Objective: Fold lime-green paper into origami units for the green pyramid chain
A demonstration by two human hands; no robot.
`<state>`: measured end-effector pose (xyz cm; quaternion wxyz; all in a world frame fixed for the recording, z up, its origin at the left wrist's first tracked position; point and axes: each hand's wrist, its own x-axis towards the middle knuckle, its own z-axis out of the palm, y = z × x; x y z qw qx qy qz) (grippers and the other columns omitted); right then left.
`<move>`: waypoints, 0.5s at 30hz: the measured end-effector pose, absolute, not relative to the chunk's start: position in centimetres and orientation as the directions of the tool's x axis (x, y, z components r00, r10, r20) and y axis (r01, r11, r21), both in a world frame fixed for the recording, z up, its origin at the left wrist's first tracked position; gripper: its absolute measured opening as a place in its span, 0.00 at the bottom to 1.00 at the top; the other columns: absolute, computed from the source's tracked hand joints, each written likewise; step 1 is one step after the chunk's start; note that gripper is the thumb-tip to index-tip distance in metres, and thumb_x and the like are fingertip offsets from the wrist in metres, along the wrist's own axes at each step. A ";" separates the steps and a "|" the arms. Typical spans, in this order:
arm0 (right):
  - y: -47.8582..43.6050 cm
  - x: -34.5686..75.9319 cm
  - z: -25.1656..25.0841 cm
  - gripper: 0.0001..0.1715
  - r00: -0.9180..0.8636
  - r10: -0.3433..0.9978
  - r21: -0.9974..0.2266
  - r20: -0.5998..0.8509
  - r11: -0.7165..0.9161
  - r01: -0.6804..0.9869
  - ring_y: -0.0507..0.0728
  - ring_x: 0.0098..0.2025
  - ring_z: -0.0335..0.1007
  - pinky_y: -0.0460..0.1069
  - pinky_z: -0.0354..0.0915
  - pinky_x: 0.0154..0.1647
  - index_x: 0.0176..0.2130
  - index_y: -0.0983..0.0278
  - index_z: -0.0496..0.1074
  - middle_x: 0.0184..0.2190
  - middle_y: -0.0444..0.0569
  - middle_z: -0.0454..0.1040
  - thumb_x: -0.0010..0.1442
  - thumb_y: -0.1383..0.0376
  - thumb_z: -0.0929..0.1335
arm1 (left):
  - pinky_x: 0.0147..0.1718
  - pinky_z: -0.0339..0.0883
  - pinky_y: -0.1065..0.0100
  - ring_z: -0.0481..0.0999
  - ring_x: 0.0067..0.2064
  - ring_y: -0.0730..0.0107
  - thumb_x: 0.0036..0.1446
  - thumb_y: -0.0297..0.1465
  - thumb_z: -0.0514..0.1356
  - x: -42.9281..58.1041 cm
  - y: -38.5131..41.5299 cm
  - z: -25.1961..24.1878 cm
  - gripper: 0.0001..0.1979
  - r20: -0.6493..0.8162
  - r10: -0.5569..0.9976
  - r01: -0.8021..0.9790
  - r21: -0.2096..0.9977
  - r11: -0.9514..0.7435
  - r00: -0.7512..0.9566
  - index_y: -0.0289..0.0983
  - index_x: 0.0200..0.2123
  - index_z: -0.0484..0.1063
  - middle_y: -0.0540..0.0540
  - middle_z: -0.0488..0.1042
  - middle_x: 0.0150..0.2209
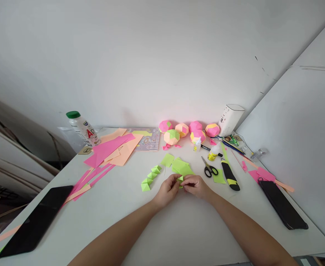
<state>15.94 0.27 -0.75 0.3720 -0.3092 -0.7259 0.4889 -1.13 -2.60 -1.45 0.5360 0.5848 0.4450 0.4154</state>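
Observation:
Between my two hands, near the middle of the table, is a small folded piece of green paper [180,178]. My left hand [167,190] pinches it from the left, and my right hand [197,185] pinches it from the right; the fingers cover much of it. Left of my hands lies a slanting row of folded green paper units [150,178]. Just beyond my fingers are several flat green paper squares [182,166], partly overlapping, with a single green square [167,160] beside them. Black-handled scissors [210,169] rest to the right of these.
Coloured paper balls [171,137] line the wall behind two small glue bottles [213,152]. A black-and-yellow cutter [230,175] and a black phone-like case [283,204] lie right. Pink and orange sheets [107,150], a white bottle [83,128] and a black tablet [37,221] are left.

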 end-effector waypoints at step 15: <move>0.1 16.0 -0.2 0.09 -0.459 0.879 -0.982 0.130 0.179 0.064 0.51 0.22 0.68 0.47 0.66 0.24 0.31 0.65 0.75 0.26 0.45 0.70 0.52 0.60 0.69 | 0.28 0.58 0.70 0.62 0.27 0.74 0.57 0.32 0.51 -1.4 -2.8 -1.4 0.20 0.074 0.938 0.106 0.988 -0.116 0.339 0.36 0.53 0.56 0.53 0.61 0.25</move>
